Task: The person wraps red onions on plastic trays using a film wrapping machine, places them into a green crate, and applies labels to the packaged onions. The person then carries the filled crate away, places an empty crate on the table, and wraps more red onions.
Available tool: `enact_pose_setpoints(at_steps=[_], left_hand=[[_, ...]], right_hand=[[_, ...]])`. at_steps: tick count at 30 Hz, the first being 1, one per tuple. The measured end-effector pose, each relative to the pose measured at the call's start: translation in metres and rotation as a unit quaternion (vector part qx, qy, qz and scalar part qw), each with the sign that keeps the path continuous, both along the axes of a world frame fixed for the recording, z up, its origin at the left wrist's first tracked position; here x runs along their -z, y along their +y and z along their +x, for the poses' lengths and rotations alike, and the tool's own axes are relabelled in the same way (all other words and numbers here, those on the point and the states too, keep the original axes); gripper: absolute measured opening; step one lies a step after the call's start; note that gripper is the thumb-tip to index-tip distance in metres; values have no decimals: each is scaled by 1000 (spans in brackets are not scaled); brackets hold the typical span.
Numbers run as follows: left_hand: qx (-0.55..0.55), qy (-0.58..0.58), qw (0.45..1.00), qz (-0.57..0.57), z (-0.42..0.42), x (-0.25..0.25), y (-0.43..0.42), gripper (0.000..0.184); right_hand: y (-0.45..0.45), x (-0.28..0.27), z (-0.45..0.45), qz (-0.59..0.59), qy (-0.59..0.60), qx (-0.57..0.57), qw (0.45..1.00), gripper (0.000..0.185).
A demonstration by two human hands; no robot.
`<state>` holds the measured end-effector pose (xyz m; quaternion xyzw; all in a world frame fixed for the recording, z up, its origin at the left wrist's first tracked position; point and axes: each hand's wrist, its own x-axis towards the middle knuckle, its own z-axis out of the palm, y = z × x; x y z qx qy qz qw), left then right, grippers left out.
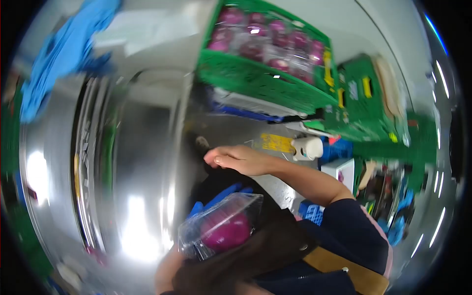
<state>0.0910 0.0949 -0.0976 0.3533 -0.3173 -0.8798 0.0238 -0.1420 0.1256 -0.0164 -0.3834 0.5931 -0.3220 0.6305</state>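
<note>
A clear plastic clamshell pack with a round, glossy purple vegetable inside, like a red onion, is held low against the dark apron. My left hand, in a blue glove, grips this pack from behind, so only some of its fingers show past the plastic. Bare and slightly blurred, my right hand is apart from the pack, above it in the view. Its fingers are curled together, and nothing shows in them.
Several similar purple packs fill a green crate at the top. More green crates stand to its right. A shiny steel counter runs down the left, with a blue cloth or glove at its far end. A white container stands beyond my right forearm.
</note>
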Motion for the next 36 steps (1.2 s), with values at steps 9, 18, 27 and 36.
enact_pose_setpoints(at_steps=[9, 18, 27, 36], left_hand=[[243, 49, 952, 180, -118, -20, -6, 58], [273, 153, 917, -247, -409, -78, -25, 30], [452, 310, 315, -775, -608, -3, 8, 70], [488, 292, 368, -736, -592, 12, -6, 66]], right_hand=[[61, -42, -62, -144, 79, 28, 986, 48], [163, -40, -314, -148, 217, 556, 788, 35], [159, 8, -458, 142, 684, 433, 569, 36], [138, 47, -457, 249, 687, 348, 587, 41]])
